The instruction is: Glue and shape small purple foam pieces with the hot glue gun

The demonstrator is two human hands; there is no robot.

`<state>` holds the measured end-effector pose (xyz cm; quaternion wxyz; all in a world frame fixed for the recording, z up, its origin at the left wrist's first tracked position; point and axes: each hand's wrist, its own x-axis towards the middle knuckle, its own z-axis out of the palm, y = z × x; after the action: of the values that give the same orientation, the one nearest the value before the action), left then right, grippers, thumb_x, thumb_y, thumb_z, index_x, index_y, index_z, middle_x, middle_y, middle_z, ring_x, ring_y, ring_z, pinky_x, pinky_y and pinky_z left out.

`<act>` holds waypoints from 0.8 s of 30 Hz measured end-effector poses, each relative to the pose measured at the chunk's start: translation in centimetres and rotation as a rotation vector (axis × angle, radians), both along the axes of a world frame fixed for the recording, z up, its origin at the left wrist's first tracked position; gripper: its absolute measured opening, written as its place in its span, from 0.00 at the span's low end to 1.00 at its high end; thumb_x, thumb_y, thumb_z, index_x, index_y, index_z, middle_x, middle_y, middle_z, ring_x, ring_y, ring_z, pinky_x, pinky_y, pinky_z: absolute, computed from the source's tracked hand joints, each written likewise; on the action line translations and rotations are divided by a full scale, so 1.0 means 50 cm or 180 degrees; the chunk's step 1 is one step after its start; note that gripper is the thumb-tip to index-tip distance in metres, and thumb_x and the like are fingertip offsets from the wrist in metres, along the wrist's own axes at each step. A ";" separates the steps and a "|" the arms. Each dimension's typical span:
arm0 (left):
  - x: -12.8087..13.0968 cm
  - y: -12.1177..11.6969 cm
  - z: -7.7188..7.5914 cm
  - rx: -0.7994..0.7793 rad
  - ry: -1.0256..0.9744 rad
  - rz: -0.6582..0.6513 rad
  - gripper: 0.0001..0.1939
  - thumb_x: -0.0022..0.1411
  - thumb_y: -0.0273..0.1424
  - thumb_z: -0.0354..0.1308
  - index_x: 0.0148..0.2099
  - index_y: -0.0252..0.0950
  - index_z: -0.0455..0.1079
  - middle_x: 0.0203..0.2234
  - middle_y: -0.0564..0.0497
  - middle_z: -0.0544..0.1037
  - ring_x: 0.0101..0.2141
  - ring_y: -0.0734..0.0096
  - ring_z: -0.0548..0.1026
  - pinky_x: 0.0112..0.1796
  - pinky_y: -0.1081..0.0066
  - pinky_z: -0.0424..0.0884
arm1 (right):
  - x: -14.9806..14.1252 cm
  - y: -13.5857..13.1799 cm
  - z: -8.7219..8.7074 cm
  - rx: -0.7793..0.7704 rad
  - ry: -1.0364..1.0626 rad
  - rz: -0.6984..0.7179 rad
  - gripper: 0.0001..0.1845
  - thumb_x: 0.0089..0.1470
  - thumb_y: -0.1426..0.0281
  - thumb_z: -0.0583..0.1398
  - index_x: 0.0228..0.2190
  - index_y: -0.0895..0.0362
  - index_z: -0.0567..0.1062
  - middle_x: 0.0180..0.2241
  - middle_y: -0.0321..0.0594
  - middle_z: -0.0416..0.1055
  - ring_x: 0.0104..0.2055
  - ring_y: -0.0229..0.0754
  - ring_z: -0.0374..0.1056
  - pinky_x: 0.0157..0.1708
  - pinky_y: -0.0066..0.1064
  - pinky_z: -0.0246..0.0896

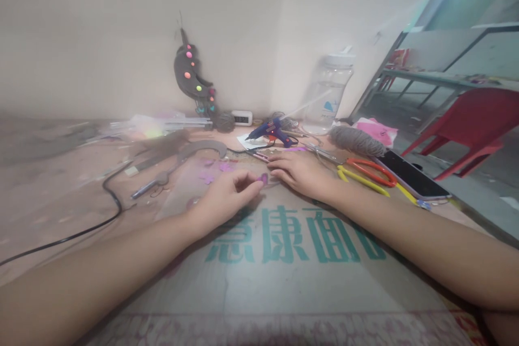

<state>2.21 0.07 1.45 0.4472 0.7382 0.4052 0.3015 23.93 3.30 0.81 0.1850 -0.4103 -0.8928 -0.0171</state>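
Note:
My left hand (pixel 227 194) is closed in a pinch, with a small purple piece (pixel 263 179) between thumb and forefinger. Just to its right, my right hand (pixel 302 173) lies low over the printed sheet (pixel 259 286), fingers stretched out and slightly apart. Its fingertips point at the purple piece, and I see nothing held in them. Several flat purple flower cutouts (pixel 207 177) lie beyond my left hand. Behind the fingers of my right hand is a thin pen-like stick (pixel 258 156). A blue glue gun (pixel 271 131) with a clear glue stick in it stands farther back.
Orange-handled scissors (pixel 371 170), yellow-handled pliers (pixel 363 181), a phone (pixel 411 173) and grey yarn (pixel 357 140) lie at right. A water bottle (pixel 328 94) stands by the wall. A black cable (pixel 117 203) crosses the left side. A decorated grey crescent (pixel 188 73) hangs behind.

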 end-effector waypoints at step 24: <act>0.001 0.007 0.002 -0.0308 -0.0314 0.0062 0.15 0.61 0.41 0.57 0.29 0.35 0.66 0.21 0.54 0.72 0.23 0.76 0.68 0.25 0.76 0.63 | 0.014 0.008 -0.022 0.0260 0.0239 -0.0613 0.20 0.57 0.80 0.50 0.49 0.61 0.72 0.46 0.51 0.73 0.48 0.48 0.68 0.49 0.40 0.63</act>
<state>2.25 0.42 1.52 0.4988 0.6960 0.4039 0.3220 24.65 3.68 -0.29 0.2324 -0.4867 -0.8403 -0.0557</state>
